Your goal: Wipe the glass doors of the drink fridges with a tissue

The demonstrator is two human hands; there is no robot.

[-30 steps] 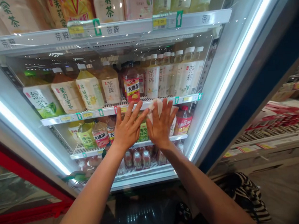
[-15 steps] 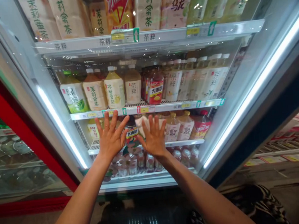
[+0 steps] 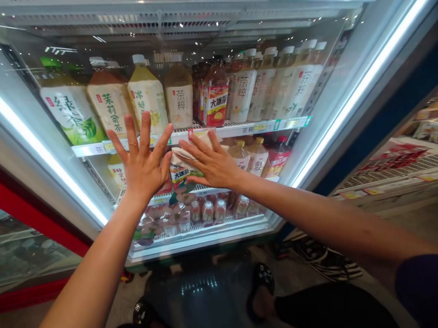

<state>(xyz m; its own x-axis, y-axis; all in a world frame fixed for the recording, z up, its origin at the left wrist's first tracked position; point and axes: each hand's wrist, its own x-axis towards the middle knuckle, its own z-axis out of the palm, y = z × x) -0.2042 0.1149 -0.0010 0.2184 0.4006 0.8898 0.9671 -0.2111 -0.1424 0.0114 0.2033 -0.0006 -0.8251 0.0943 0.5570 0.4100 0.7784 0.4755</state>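
Note:
My left hand (image 3: 142,164) is spread with its fingers apart, palm toward the glass door (image 3: 131,36) of a drinks cooler and apparently resting on it. Beside it, my right hand (image 3: 219,168) lies flat over a whitish cloth (image 3: 178,157), pressing it to the glass. Cloth edges show left of and above the fingers; the rest is hidden under the hand. Behind the glass, near my hands, stand bottled drinks: a green-labelled tea bottle (image 3: 73,115), a pale yellow bottle (image 3: 147,97) and a dark iced tea bottle (image 3: 216,103).
A bright light strip (image 3: 361,73) runs down the door's right side, another (image 3: 45,153) down the left. A red cooler frame (image 3: 34,213) is at left. Packaged goods fill a shelf (image 3: 391,160) at right. My feet, in dark shoes (image 3: 262,279), are below.
The view has tilted down and come closer to the lower shelves. My right hand has turned and swung left with the cloth, close to my left hand, which stays spread.

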